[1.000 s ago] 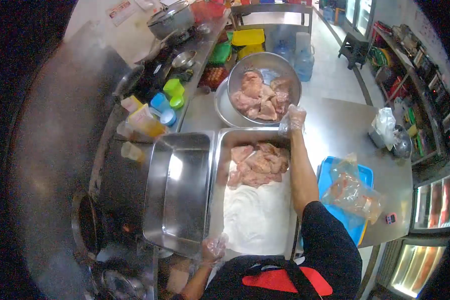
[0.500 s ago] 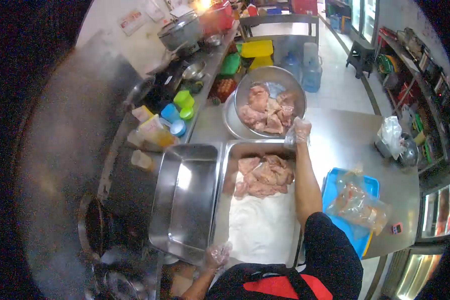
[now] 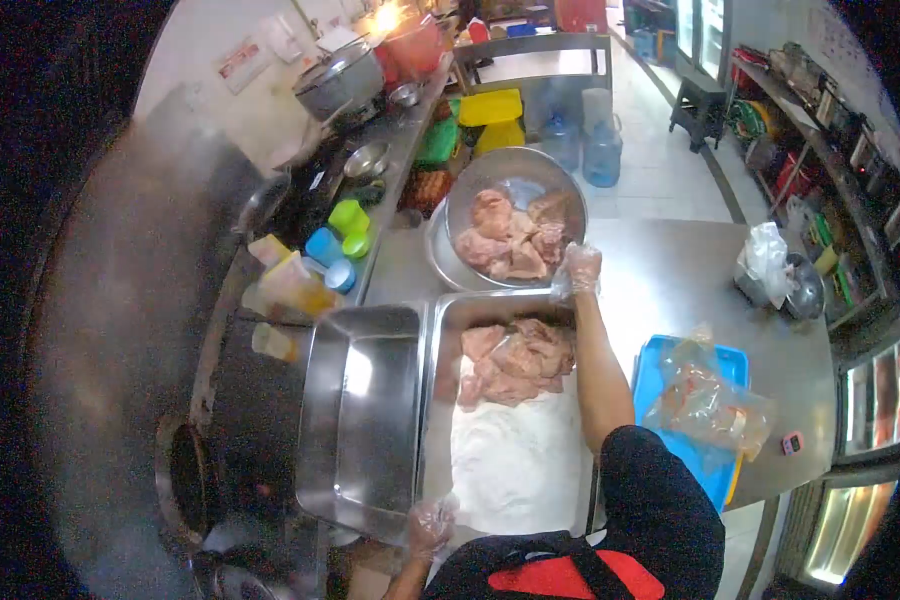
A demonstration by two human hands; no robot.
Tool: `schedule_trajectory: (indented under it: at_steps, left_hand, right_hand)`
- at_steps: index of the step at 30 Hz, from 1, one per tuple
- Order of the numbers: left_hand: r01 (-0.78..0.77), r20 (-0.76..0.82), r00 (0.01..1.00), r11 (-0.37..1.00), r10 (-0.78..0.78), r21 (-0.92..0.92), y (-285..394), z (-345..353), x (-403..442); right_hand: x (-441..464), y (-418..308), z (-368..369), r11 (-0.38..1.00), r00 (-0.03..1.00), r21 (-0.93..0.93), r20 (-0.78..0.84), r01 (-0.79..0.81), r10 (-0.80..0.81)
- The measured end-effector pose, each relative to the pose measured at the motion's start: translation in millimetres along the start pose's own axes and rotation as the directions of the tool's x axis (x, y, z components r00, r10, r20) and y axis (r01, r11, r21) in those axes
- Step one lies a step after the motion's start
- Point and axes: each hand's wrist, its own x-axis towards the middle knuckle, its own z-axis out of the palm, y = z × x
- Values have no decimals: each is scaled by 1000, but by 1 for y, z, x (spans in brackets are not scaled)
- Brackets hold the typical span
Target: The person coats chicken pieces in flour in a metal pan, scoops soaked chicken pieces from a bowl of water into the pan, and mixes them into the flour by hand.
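Note:
My left hand [image 3: 430, 526], in a clear plastic glove, grips the near left rim of a steel tray [image 3: 510, 300]. A bed of white powder [image 3: 518, 465] covers much of that tray, and raw meat pieces [image 3: 518, 362] lie heaped at its far end. My right hand [image 3: 580, 268], also gloved, is closed at the lower right rim of a round metal bowl [image 3: 467, 185], close to the tray's far right corner. More raw meat [image 3: 515, 235] lies inside the bowl. Part of the fingers of both hands is hidden.
A second steel tray [image 3: 365, 400] stands on the left. To the right, a blue tray [image 3: 650, 375] bears a plastic bag [image 3: 715, 400], with a small red timer [image 3: 792, 443] beside it. Squeeze bottles [image 3: 300, 280] and a black wok [image 3: 185, 480] are on the left.
The view has shifted slightly, so most things appear a little farther left and lower. Both hands keep nearly the same places at the tray and bowl.

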Motion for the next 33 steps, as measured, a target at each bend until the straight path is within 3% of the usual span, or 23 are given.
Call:
schedule_trajectory:
  at_steps: [2, 4, 6, 8, 9, 12, 15, 17, 19, 21, 23, 24, 27, 29, 30, 31, 33]
  left_hand:
    - [-1, 7, 1000, 997, 0, 81, -19, 19, -4]
    - [25, 39, 999, 973, -34, 229, -35, 35, -9]
    - [-139, -17, 988, 925, 154, 353, -56, 53, -18]
    - [-134, -48, 987, 944, 156, 300, -60, 58, -19]
    - [-116, -56, 989, 958, 135, 262, -61, 59, -19]
    - [-84, -66, 993, 977, 98, 198, -63, 60, -17]
    - [-49, -58, 996, 982, 61, 181, -68, 65, -15]
    - [-10, -44, 999, 985, 18, 173, -77, 75, -16]
    - [19, -15, 1000, 975, -16, 220, -86, 86, -18]
    - [-95, 53, 995, 907, 80, 411, -112, 111, -32]
    - [-361, 220, 931, 635, 292, 683, -150, 136, -48]
    - [-348, 155, 930, 663, 333, 663, -148, 135, -34]
    - [-311, -29, 915, 751, 402, 583, -112, 112, -36]
    - [-106, 31, 994, 976, 102, 192, -60, 52, -21]
    - [-52, 59, 997, 990, 45, 129, -54, 47, -15]
    - [6, 87, 996, 998, -12, 69, -49, 41, -10]
    - [-39, 47, 998, 976, 30, 215, -64, 62, -16]
  right_hand:
    - [0, -3, 3, 845, 944, 422, 96, -327, 317]
    - [1, -3, -1, 883, 959, 377, 71, -280, 274]
    - [4, -18, -30, 898, 973, 377, 67, -228, 220]
    - [3, -21, -39, 901, 973, 372, 147, -223, 180]
    - [6, -20, -36, 992, 997, 114, 66, -47, 40]
    - [4, -12, -25, 981, 970, -51, -146, 187, -193]
    - [4, -14, -27, 986, 976, -28, -137, 167, -170]
    - [3, -15, -26, 932, 999, 362, -28, -30, 43]
    - [2, -17, -25, 849, 991, 511, 35, -131, 132]
    - [1, -21, -31, 863, 985, 478, 31, -163, 169]
    - [-1, -30, -44, 844, 958, 453, 100, -286, 270]
    - [6, -33, -51, 823, 934, 442, 141, -356, 328]
    - [7, -28, -41, 838, 982, 515, 46, -180, 182]
    - [0, -31, -42, 782, 974, 594, 15, -190, 225]
    - [0, -32, -43, 749, 965, 624, 30, -221, 259]
    - [0, -33, -44, 715, 955, 653, 45, -250, 293]
    - [2, -32, -41, 701, 950, 655, 94, -284, 297]
